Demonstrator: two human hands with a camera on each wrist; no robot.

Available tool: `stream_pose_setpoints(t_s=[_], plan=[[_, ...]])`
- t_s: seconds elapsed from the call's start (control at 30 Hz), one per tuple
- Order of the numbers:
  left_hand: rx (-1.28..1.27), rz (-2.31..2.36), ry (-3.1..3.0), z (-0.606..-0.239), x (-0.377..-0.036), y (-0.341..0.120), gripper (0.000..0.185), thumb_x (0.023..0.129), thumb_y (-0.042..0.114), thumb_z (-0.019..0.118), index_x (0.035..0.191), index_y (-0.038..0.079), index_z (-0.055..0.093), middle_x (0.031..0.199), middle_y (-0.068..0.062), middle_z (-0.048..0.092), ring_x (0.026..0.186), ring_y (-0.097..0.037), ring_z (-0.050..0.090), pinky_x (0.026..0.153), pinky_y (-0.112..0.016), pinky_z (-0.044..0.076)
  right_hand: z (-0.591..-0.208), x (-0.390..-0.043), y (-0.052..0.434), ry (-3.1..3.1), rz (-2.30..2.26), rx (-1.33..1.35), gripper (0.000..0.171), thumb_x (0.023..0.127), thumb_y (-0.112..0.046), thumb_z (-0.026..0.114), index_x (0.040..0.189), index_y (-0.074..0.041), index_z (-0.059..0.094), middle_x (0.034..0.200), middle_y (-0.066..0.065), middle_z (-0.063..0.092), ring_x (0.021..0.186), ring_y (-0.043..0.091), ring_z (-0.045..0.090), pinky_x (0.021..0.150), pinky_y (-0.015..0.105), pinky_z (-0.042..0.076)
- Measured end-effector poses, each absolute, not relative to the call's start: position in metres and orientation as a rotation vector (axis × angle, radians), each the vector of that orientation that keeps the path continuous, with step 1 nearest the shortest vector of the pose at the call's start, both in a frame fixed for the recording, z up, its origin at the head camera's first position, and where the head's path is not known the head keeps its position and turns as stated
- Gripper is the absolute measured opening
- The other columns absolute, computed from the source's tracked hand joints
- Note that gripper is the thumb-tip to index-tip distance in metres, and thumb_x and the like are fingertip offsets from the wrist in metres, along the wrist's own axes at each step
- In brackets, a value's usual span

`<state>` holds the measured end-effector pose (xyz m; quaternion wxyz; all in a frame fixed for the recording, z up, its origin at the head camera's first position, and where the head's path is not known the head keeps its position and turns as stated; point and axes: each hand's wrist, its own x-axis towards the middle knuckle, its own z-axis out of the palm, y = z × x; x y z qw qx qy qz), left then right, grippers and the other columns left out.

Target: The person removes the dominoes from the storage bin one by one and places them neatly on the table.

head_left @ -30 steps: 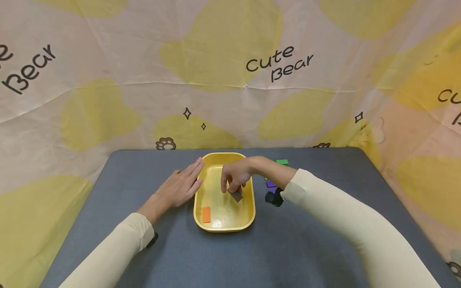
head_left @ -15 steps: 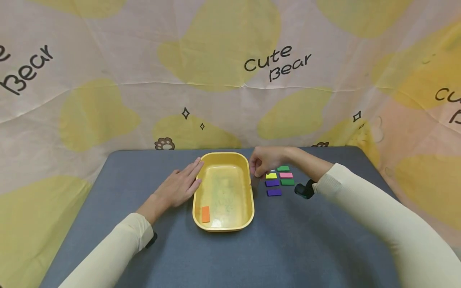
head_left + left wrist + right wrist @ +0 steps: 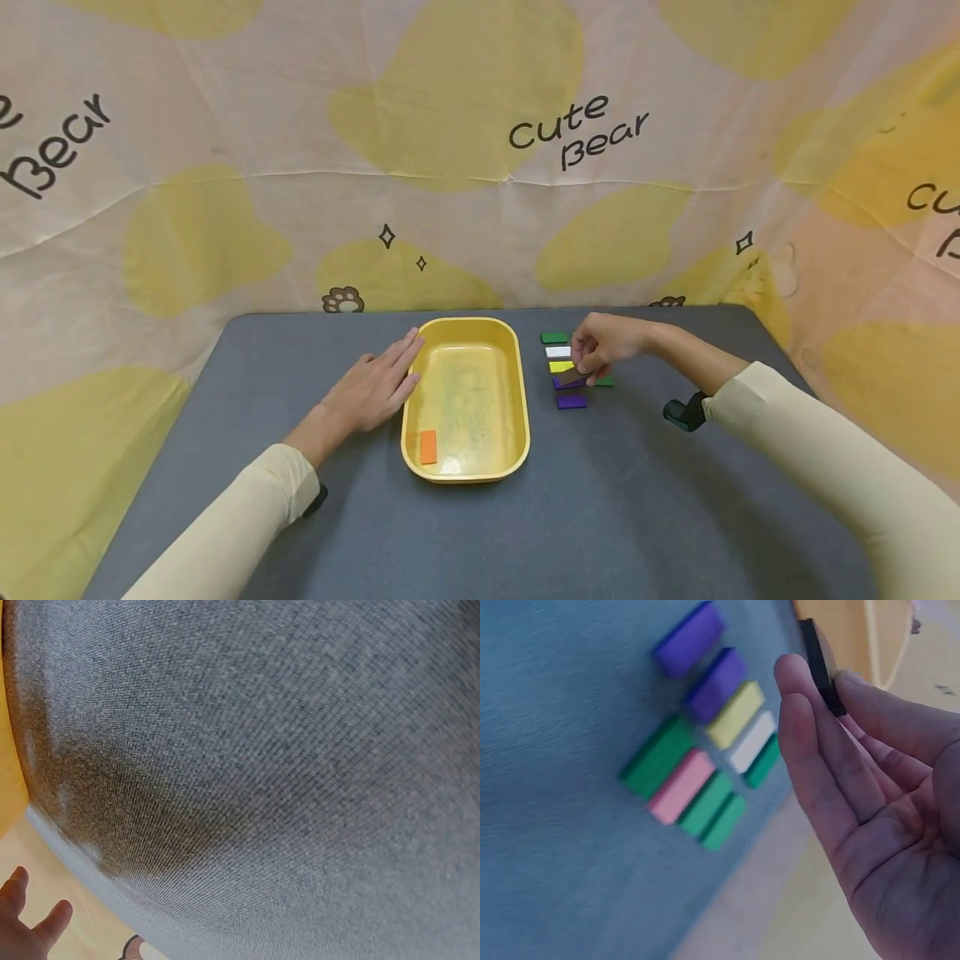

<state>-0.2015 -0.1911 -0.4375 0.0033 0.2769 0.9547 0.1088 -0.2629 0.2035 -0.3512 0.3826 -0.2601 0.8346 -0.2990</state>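
Observation:
My right hand (image 3: 611,340) pinches a brown rectangular block (image 3: 572,377) between thumb and fingertips, over the rows of coloured blocks. In the right wrist view the block (image 3: 821,669) shows its dark narrow edge. My left hand (image 3: 373,390) rests with straight fingers on the left rim of the yellow tray (image 3: 524,408). An orange block (image 3: 428,447) lies flat in the tray's near left corner. The left wrist view catches only some fingers (image 3: 51,924) at its lower left corner.
Right of the tray, two rows of blocks lie on the grey-blue table (image 3: 480,542): purple (image 3: 690,641), yellow (image 3: 736,716), white (image 3: 753,742), pink (image 3: 682,786) and several green (image 3: 658,757). A patterned cloth (image 3: 465,250) hangs behind the table's far edge.
My right hand has lifted the brown block out of the tray and carried it right, over the rim, to above the coloured blocks. My left hand has stayed on the tray.

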Motion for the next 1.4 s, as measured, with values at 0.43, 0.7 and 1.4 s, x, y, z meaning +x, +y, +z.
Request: stream_pose_setpoints(t_s=[0.43,0.7,1.4], plan=[[0.883,0.353,3.004,-0.438,-0.201,-0.191,0.062,0.107,0.035,0.037,0.16,0.008,0.02,0.166,-0.006,0.017,0.147,-0.023,0.031,0.103,-0.057,0.039,-0.373,-0.249,0.248,2.173,-0.838,-0.527,0.011,0.094,0.006,0.06,0.103,0.011,0.063,0.086,0.014,0.066,0.082,0.029,0.072,0.077,0.042,0.058],[0.886,0.347,2.997,-0.438,-0.201,-0.191,0.062,0.107,0.036,0.037,0.16,0.009,0.019,0.166,-0.006,0.016,0.147,-0.022,0.029,0.103,-0.056,0.038,-0.39,-0.248,0.262,2.158,-0.857,-0.494,0.009,0.094,0.006,0.06,0.102,0.011,0.062,0.082,0.013,0.067,0.081,0.029,0.072,0.073,0.038,0.059],[0.866,0.336,3.001,-0.439,-0.203,-0.191,0.061,0.107,0.035,0.038,0.159,0.008,0.021,0.166,-0.006,0.017,0.147,-0.023,0.03,0.103,-0.056,0.039,-0.406,-0.241,0.267,2.204,-0.809,-0.491,0.006,0.095,0.004,0.062,0.098,0.009,0.062,0.082,0.013,0.066,0.078,0.027,0.073,0.071,0.037,0.059]])
